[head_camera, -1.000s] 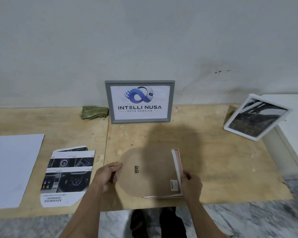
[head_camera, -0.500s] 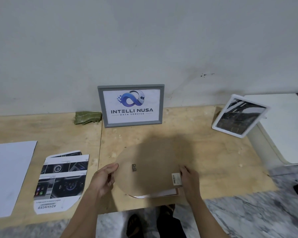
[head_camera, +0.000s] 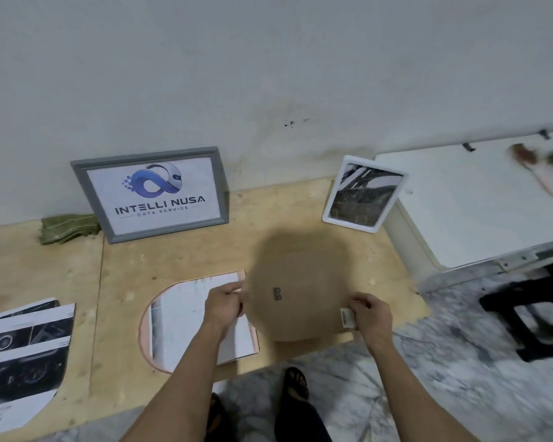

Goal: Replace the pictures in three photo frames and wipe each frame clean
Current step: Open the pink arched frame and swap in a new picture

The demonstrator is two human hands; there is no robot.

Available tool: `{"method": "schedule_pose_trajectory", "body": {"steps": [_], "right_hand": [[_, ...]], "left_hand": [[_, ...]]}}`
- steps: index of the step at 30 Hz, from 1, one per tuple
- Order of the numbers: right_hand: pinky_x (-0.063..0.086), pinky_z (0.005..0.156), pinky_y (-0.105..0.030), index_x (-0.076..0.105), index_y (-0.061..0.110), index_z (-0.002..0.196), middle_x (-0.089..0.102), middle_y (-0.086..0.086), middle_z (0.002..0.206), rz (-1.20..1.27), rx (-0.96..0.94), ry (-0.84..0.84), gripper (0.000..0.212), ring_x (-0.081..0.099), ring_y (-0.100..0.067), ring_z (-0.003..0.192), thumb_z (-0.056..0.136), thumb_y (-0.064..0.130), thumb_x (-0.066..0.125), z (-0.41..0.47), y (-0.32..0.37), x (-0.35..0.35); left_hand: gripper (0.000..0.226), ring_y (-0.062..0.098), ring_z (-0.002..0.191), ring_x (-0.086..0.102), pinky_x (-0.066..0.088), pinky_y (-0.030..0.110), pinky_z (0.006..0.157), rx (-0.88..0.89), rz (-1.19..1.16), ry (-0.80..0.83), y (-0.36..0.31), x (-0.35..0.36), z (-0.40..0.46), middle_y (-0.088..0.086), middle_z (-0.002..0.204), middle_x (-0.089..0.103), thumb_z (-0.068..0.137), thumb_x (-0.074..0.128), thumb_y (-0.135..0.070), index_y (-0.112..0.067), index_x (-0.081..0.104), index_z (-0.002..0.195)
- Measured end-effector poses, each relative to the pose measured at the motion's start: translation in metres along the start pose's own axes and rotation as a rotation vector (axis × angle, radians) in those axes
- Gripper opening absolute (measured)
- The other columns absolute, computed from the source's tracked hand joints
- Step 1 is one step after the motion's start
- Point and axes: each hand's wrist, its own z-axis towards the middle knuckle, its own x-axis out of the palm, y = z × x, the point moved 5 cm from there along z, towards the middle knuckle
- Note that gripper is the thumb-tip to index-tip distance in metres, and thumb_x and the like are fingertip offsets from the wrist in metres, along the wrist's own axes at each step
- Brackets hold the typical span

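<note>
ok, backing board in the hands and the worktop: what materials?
Backing board: looks like thin brown hardboard or MDF, matte and uniform with no grain, a small metal hanger near its middle. Both hands, left hand and right hand, hold its edges. Worktop: probably unfinished plywood, pale with faint grain, pits and a seam between sheets.

Wooden table (head_camera: 173, 260) fills the lower left and centre of the picture, backed by the wall (head_camera: 268, 59). Upper left: large frame (head_camera: 152, 194) stands leaning on the wall, cloth (head_camera: 67, 229) just left of it. Right of centre: small frame (head_camera: 363, 194) stands tilted near the table's right end, against a white cabinet (head_camera: 466, 202). Lower centre: open frame (head_camera: 198, 317) lies flat, backing board (head_camera: 300, 298) just right of it, both hands (head_camera: 222, 304) (head_camera: 369, 314) at the board's edges. Far lower left: printed sheet (head_camera: 23, 355) lies flat.
</note>
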Motion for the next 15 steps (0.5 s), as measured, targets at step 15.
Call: {"method": "schedule_pose_trajectory", "body": {"steps": [15], "right_hand": [[0.045, 0.066, -0.026, 0.068, 0.012, 0.112, 0.070, -0.008, 0.100, -0.271, 0.074, 0.057, 0.030, 0.063, -0.024, 0.086, 0.088, 0.012, 0.051, 0.071, -0.038, -0.028]], "left_hand": [[0.017, 0.027, 0.092, 0.059, 0.038, 0.025, 0.078, -0.018, 0.399, -0.207, 0.021, 0.096, 0.005, 0.003, 0.093, 0.069, 0.087, 0.063, -0.013, -0.029, 0.068, 0.083]]}}
